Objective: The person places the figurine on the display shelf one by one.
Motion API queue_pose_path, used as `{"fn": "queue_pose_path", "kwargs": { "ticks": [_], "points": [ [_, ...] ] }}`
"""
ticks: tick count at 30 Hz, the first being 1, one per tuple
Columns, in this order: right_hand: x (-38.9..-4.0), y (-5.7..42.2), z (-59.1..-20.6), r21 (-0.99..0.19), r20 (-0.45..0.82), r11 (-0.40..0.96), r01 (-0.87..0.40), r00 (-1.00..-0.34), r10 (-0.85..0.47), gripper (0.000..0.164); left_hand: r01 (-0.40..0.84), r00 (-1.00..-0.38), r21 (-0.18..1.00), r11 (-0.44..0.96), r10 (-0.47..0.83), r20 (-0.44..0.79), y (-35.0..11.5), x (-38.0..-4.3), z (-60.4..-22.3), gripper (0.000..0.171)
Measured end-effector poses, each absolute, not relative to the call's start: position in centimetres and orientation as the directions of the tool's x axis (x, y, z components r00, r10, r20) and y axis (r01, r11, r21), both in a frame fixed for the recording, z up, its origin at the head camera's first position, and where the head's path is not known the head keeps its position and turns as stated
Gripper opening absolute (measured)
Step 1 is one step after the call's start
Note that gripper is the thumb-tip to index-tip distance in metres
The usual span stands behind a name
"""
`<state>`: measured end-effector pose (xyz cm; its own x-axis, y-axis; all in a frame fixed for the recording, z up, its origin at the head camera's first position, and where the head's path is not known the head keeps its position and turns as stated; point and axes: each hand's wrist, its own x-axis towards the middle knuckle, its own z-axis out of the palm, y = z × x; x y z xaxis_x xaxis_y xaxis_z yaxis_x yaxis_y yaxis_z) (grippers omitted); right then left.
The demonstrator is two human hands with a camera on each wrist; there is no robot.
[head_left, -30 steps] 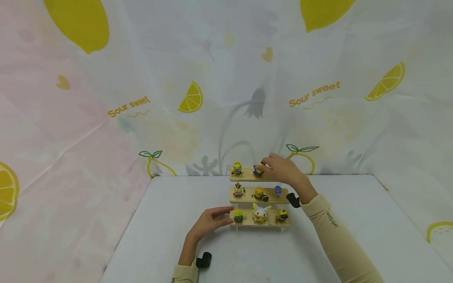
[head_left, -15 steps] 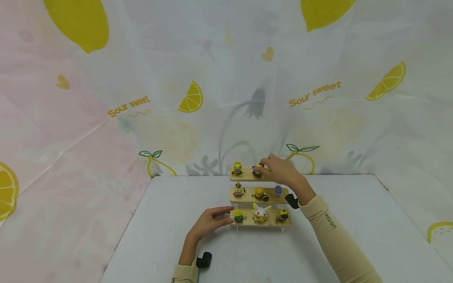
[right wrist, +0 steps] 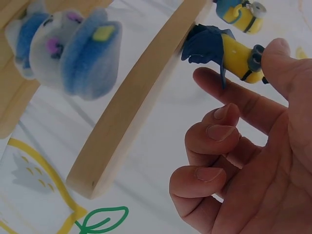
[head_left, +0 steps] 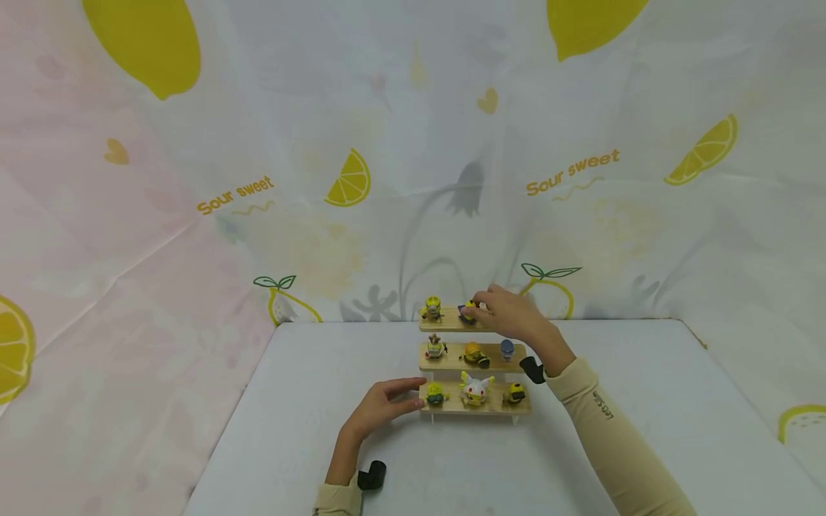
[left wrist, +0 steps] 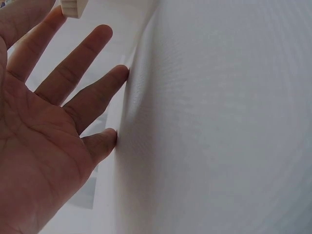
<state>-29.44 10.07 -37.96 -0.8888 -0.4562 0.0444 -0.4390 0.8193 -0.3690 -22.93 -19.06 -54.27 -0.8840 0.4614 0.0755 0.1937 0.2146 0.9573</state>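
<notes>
My right hand [head_left: 516, 315] pinches a yellow minion figurine [right wrist: 236, 54] with goggles and a dark blue cape between thumb and index finger. The figurine stands at the top step [head_left: 447, 320] of a three-step wooden display stand; the other fingers curl below it in the right wrist view. My left hand [head_left: 383, 403] is at the left end of the bottom step [head_left: 454, 408], its fingers mostly straight. In the left wrist view, a fingertip meets the corner of a wooden board [left wrist: 73, 7], and lower fingertips rest against the white surface.
A minion in yellow [head_left: 432, 307] stands at the top left. The middle step carries a crowned figurine [head_left: 435, 347], an orange-topped one [head_left: 474, 352] and a blue-capped one [head_left: 507, 349]. Below are green-goggled [head_left: 435, 393], white-eared [head_left: 475, 389] and black-banded [head_left: 515, 392] figurines. A lemon-print cloth hangs behind.
My right hand and the caped minion figurine have shifted slightly left and down on the top step. The left hand stays in place.
</notes>
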Motion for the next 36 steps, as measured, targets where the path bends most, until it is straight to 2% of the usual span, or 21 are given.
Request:
{"fn": "queue_pose_path", "kwargs": {
  "ticks": [18,26,36],
  "points": [
    [-28.6,13.1,-37.2,-0.386,0.096,0.813,-0.437,-0.895,-0.435,0.050,0.175,-0.890,0.955,0.240,0.454,0.049,-19.1,-23.0,-54.3,0.044],
    [-27.4,15.4,-36.9,-0.364,0.186,0.795,-0.485,-0.875,-0.448,0.042,0.176,-0.891,0.951,0.254,0.452,0.044,-19.3,-23.1,-54.6,0.045],
    [-25.5,19.1,-38.1,-0.374,0.215,0.773,-0.513,-0.859,-0.465,0.030,0.174,-0.890,0.952,0.253,0.455,0.042,-19.2,-23.1,-54.5,0.045]
  ]
}}
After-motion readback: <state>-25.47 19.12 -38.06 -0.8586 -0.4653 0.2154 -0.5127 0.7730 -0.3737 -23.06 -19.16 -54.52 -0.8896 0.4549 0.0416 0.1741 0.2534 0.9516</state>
